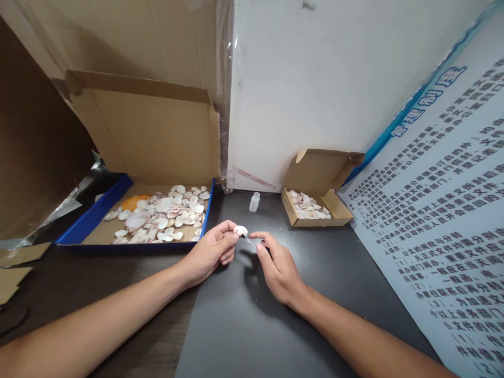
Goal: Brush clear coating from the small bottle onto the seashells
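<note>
White shell (pixel 240 230), small and pale, was pinched between the thumb and fingertips of the left hand (pixel 210 255), held just above the dark table (pixel 244 320). The right hand (pixel 277 268) was closed narrowly on a thin, clear-tipped tool (pixel 252 242), its point at or just short of the shell's near edge; contact could not be confirmed.

Risks, as judged: the grip on the shell was shallow, so pressure from the tool could flip it out of the fingers. The tool tip lay close to the left fingertips, and a slip could strike them.

Surroundings: a small capped bottle (pixel 254 202) stood upright just beyond the hands, within reach of a careless wrist. A blue-edged cardboard tray of shells (pixel 92 220) lay far left; a small carton of shells (pixel 317 218) far right. A printed notice board (pixel 444 220) leaned along the right side, limiting elbow room.
</note>
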The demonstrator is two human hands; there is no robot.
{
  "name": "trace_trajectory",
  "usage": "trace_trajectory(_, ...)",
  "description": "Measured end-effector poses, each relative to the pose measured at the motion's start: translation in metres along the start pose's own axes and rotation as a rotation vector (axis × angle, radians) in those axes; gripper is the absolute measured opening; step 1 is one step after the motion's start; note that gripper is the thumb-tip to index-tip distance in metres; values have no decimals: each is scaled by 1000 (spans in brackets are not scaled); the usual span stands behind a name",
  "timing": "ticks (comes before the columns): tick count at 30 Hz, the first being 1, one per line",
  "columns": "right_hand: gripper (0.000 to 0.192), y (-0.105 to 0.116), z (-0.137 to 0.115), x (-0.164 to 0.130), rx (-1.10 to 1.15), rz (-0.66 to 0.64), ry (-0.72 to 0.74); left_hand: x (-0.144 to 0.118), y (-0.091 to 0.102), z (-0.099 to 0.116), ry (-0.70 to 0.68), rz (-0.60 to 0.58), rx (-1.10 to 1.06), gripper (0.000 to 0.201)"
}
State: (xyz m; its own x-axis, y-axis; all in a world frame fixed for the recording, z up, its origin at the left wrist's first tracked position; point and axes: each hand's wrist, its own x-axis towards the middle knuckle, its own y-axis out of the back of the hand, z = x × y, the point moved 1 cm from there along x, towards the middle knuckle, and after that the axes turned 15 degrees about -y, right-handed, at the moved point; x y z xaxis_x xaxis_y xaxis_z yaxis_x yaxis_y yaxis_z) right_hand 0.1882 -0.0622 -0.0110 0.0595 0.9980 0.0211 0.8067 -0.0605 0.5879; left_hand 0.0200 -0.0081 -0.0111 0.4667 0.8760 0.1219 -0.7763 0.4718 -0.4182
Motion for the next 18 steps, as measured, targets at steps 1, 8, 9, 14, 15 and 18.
trace_trajectory(1, 27, -1, 1, 0, 19, 20, -5, 0, 0, 0, 1, 2, 2, 28)
trace_trajectory(8, 15, -2, -2, -6, 156, 45, 86, 0, 0, -1, 4, 6, 22, 29)
trace_trajectory(9, 15, -2, -3, -6, 150, 25, 124, 0, 0, -1, 5, 1, 22, 28)
trace_trajectory(14, 19, 0, -4, -2, 118, 82, 95, 0, 0, -1, -3, -2, 30, 27)
trace_trajectory(15, 19, 0, -5, -2, 117, 94, 80, 0, 1, -1, -3, -1, 33, 26)
trace_trajectory(18, 19, 2, -6, -5, 106, 45, 135, -1, 1, -1, -1, -6, 33, 26)
